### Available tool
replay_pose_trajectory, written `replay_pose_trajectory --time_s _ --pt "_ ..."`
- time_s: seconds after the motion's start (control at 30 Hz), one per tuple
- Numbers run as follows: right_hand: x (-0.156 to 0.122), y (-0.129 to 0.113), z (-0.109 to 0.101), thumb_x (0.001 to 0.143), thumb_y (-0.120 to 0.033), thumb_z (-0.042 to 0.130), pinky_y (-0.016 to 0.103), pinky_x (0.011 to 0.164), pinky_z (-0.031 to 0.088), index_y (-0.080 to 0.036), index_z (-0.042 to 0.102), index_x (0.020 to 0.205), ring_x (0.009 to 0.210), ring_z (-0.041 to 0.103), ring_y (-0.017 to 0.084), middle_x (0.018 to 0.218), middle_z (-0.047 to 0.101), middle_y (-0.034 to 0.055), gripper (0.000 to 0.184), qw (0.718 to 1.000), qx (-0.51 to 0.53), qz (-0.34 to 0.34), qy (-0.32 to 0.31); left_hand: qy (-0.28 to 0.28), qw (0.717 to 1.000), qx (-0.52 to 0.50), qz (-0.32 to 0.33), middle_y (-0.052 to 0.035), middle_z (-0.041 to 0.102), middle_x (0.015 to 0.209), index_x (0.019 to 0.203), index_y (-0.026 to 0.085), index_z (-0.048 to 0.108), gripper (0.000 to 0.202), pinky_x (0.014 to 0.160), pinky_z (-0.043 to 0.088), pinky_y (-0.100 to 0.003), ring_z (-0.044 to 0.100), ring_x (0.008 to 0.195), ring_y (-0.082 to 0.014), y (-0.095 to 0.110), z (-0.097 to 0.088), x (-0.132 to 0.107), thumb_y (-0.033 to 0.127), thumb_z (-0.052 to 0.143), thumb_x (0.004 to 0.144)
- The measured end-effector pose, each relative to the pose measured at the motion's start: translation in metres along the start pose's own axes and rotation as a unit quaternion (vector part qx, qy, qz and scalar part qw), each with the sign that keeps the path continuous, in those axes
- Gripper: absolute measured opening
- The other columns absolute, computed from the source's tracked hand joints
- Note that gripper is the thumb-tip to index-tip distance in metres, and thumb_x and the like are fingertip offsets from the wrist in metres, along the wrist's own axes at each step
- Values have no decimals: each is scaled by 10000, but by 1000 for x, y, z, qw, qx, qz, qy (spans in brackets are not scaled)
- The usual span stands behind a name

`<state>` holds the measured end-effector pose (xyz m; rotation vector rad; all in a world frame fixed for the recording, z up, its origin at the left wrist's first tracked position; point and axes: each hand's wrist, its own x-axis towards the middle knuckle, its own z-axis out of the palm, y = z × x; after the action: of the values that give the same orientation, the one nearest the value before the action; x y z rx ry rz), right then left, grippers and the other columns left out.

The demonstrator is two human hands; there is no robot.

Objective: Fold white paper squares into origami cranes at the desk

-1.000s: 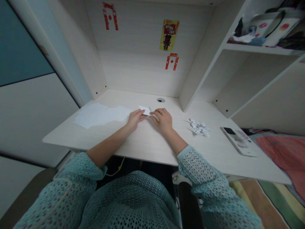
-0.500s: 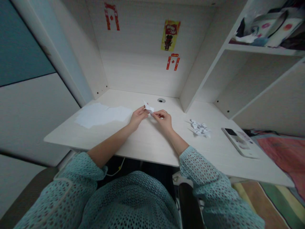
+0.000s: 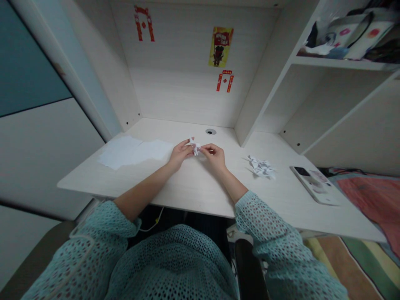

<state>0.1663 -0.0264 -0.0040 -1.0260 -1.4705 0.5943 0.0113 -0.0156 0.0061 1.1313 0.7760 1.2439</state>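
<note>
A small folded piece of white paper (image 3: 196, 148) is held between my two hands above the middle of the desk. My left hand (image 3: 180, 154) pinches it from the left, fingers closed on its near side and tips partly hidden by the folds. From the right, my right hand (image 3: 214, 157) grips its edge between thumb and forefinger. To the right lies a heap of folded white paper pieces (image 3: 261, 167). Flat white paper sheets (image 3: 125, 151) overlap on the desk at the left. The exact shape of the held piece is too small to make out.
The white desk (image 3: 193, 187) has a back wall with red and yellow stickers (image 3: 221, 46). A phone (image 3: 314, 186) lies at the right. An upright panel (image 3: 265, 79) divides the back, and a shelf (image 3: 343, 62) holds bags. A round cable hole (image 3: 211, 131) sits behind my hands.
The folded paper has changed shape between my fingers: its flat upper flap now looks more crumpled and compact. Both hands stay nearly in place. The camera view has shifted slightly.
</note>
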Motion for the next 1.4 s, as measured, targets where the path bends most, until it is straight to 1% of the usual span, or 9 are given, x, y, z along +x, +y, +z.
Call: replay_pose_trajectory --time_s 0.13,0.23,0.33,0.5,0.63,0.9,1.07,1.23,1.4 --pt "-3 -9 -6 793 -381 577 304 683 430 -198 634 774 701 533 161 755 620 28 193 986 -117 -106 55 -6 1000 8 -20 -79 687 931 1215 173 531 613 842 482 -320 644 839 -156 2 1 -1 339 733 661" --pt "-4 -14 -10 817 -315 543 348 775 425 -212 606 811 829 532 194 818 607 44 122 963 -188 -183 56 -24 999 12 -31 -87 684 949 1210 170 538 608 828 482 -314 643 832 -156 3 1 -1 349 730 662" --pt "-4 -14 -12 811 -267 532 371 819 422 -215 590 886 898 529 209 882 608 52 108 951 -216 -218 39 -49 998 17 -35 -97 679 971 1211 161 539 613 823 481 -315 639 830 -156 2 1 -2 363 727 663" --pt "-3 -10 -13 792 -224 550 362 852 428 -221 620 1031 942 529 207 977 630 55 249 939 -241 -246 21 -115 992 34 -40 -104 675 974 1196 145 550 613 831 479 -342 638 817 -162 -2 3 -4 375 730 657" --pt "-3 -6 -13 799 -201 547 342 827 449 -245 652 1053 896 544 193 941 671 32 278 935 -255 -246 10 -140 988 51 -41 -90 671 955 1132 145 588 538 836 479 -347 636 815 -159 -5 3 -5 390 716 670" --pt "-5 2 -13 821 -195 540 303 733 481 -289 676 1037 798 602 167 891 711 0 272 943 -275 -189 -7 -105 990 87 -35 -70 652 1011 1077 163 611 546 791 487 -315 610 876 -165 -6 5 -5 366 762 593" --pt "-3 3 -15 830 -188 523 310 776 482 -280 663 1063 854 624 170 961 704 10 287 947 -266 -177 -26 -93 988 115 -34 -71 668 942 1026 151 638 519 745 477 -298 605 835 -166 -7 5 -4 372 766 573" --pt "2 3 -18 820 -100 458 321 807 482 -264 591 1177 900 608 174 1016 688 23 415 947 -249 -194 -64 -68 991 112 -23 -84 653 1062 1104 178 618 545 708 448 -249 600 870 -163 -5 2 -2 399 732 619" --pt "4 8 -19 803 -75 431 312 767 489 -245 512 1269 858 629 183 1032 686 40 503 944 -276 -159 -81 -53 991 124 0 -93 639 1114 1221 184 549 634 648 423 -222 594 832 -147 -7 0 0 396 704 644"
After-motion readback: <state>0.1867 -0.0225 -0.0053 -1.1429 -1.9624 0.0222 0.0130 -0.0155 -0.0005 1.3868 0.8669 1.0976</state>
